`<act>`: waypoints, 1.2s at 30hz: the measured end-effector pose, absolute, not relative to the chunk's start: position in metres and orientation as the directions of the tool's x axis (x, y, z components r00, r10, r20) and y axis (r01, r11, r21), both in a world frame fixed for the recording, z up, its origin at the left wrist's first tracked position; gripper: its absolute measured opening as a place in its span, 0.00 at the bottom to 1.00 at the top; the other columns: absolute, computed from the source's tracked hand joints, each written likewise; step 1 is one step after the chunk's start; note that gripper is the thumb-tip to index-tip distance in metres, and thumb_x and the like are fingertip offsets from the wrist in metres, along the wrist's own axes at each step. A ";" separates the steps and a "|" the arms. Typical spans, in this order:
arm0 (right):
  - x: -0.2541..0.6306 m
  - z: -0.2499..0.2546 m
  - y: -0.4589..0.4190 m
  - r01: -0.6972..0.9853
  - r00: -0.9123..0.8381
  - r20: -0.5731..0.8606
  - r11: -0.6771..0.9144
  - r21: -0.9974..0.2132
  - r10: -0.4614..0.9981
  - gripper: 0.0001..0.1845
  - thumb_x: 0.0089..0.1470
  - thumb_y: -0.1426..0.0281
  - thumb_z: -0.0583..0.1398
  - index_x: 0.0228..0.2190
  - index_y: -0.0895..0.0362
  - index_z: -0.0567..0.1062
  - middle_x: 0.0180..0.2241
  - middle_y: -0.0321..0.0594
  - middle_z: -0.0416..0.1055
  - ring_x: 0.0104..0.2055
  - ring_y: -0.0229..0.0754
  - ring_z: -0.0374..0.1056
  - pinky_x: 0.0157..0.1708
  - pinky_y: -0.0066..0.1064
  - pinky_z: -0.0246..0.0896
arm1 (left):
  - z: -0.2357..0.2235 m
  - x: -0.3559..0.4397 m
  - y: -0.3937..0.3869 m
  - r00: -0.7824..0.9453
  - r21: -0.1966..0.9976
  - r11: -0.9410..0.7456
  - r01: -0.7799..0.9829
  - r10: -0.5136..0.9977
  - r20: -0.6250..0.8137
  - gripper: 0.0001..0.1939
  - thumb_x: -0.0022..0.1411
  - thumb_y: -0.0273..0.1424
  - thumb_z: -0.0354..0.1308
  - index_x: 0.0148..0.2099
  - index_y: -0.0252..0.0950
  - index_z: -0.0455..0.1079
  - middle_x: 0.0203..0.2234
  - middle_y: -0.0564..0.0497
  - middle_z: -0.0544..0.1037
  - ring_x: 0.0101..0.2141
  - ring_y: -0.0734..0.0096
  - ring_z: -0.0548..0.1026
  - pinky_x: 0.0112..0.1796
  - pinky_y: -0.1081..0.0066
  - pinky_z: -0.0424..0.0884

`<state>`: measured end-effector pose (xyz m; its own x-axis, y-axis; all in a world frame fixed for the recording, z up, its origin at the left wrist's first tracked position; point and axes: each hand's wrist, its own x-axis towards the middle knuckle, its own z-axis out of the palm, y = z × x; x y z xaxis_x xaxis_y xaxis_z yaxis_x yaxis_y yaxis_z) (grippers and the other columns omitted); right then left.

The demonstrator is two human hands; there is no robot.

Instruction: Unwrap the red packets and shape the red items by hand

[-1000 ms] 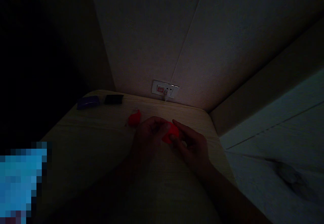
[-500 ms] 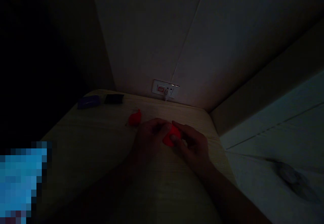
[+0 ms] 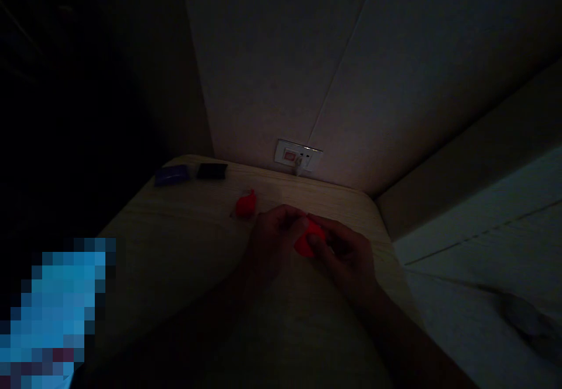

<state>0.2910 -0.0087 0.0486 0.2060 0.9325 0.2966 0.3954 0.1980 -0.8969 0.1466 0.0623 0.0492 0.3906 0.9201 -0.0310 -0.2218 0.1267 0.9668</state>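
My left hand [image 3: 277, 235] and my right hand [image 3: 346, 254] meet over a bright red, soft-looking lump [image 3: 308, 245], perhaps modelling clay; the dim light hides its exact kind. My right fingers and thumb are closed round its right side. My left thumb and fingers pinch its upper left edge. A second red piece [image 3: 246, 205], rounded with a narrow twisted tip at the top, lies on the wooden tabletop [image 3: 202, 225] just beyond my left hand, apart from it.
A purple packet [image 3: 171, 175] and a black packet [image 3: 212, 171] lie near the back left edge. Behind the table, a socket plate [image 3: 298, 154] with a switch and something plugged in sits on the wall. A pale panelled surface [image 3: 478, 248] stands at the right; a pixelated blue patch covers the lower left.
The whole view has shifted, so everything appears slightly further right. Both hands keep their hold on the red lump, with little visible change in grip.
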 end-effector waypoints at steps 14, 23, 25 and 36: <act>0.292 0.046 -0.011 0.482 0.197 0.319 0.191 -0.855 0.927 0.18 0.61 0.64 0.64 0.51 0.56 0.81 0.31 0.40 0.80 0.25 0.37 0.70 0.21 0.26 0.65 | 0.043 0.147 0.063 0.406 0.970 0.127 -0.209 0.913 -0.032 0.08 0.58 0.34 0.64 0.35 0.34 0.77 0.29 0.51 0.80 0.31 0.69 0.77 0.33 0.72 0.70; 0.291 0.046 -0.011 0.438 0.229 0.289 0.166 -0.883 0.930 0.21 0.62 0.63 0.64 0.55 0.56 0.78 0.29 0.39 0.78 0.26 0.38 0.71 0.22 0.26 0.66 | 0.046 0.147 0.063 0.392 0.966 0.160 -0.203 0.917 -0.069 0.07 0.58 0.34 0.65 0.33 0.34 0.77 0.28 0.50 0.81 0.30 0.69 0.77 0.34 0.71 0.71; 0.290 0.046 -0.011 0.436 0.229 0.280 0.159 -0.886 0.932 0.26 0.61 0.63 0.64 0.59 0.55 0.74 0.25 0.34 0.74 0.23 0.36 0.67 0.21 0.26 0.64 | 0.047 0.147 0.063 0.379 0.965 0.157 -0.210 0.923 -0.068 0.08 0.58 0.35 0.65 0.34 0.34 0.77 0.28 0.51 0.81 0.31 0.69 0.77 0.34 0.71 0.71; 0.290 0.046 -0.013 0.440 0.200 0.246 0.138 -0.887 0.948 0.20 0.62 0.63 0.64 0.54 0.55 0.78 0.24 0.35 0.73 0.22 0.36 0.66 0.18 0.25 0.59 | 0.048 0.148 0.064 0.434 0.954 0.211 -0.212 0.895 -0.102 0.07 0.55 0.34 0.65 0.35 0.35 0.77 0.29 0.50 0.81 0.32 0.67 0.77 0.35 0.70 0.71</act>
